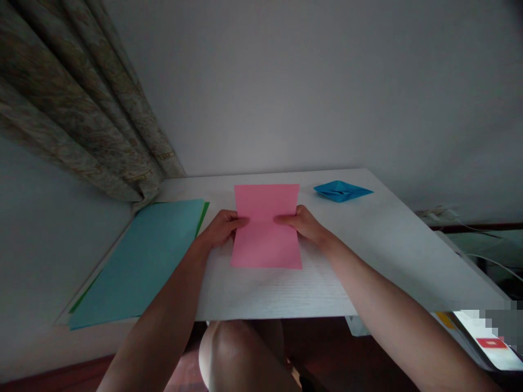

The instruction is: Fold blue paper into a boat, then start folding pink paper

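Note:
A flat pink sheet of paper is held up over the middle of the white table. My left hand grips its left edge, thumb on the front and fingers behind. On the opposite edge, my right hand pinches the sheet the same way. The fingers behind the paper are partly hidden. Beyond my right hand, a folded blue paper boat lies near the back of the table.
Large light-blue sheets lie at the left of the table, a green sheet showing beneath. A patterned curtain hangs at the left. The wall borders the table's back edge. A lit screen is at lower right.

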`<state>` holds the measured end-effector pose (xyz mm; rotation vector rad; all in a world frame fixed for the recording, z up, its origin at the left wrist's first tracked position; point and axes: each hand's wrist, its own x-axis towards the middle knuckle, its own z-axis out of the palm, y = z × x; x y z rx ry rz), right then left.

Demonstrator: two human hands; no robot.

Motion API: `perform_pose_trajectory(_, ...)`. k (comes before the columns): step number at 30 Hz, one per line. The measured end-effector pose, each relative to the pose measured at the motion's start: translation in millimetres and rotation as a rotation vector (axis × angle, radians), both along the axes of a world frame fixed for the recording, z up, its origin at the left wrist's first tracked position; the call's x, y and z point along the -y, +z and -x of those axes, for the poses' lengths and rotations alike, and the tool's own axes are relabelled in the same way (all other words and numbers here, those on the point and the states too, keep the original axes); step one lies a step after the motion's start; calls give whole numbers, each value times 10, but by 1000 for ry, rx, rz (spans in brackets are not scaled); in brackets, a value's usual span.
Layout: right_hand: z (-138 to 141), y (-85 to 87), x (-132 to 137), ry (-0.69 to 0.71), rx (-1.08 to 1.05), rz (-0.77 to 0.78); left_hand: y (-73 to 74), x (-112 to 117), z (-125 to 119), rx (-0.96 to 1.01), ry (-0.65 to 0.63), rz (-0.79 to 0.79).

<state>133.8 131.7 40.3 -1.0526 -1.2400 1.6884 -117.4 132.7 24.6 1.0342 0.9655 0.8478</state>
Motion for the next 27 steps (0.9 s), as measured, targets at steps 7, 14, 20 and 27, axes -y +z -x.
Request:
perform_pose_trajectory(7, -67, 26, -61, 28, 3, -83, 54, -5, 40, 61, 77, -7)
perform_pose_trajectory(14, -104, -43, -87, 103, 34, -184, 107, -29, 53, 138, 122, 60)
perform_pose_trajectory(20, -106, -53, -95, 64, 137, -447, 123, 12, -1, 243, 68, 186)
perform_pose_trajectory(27, -51, -85, -133, -149, 186, -353, 8, -45, -48, 107, 200, 21)
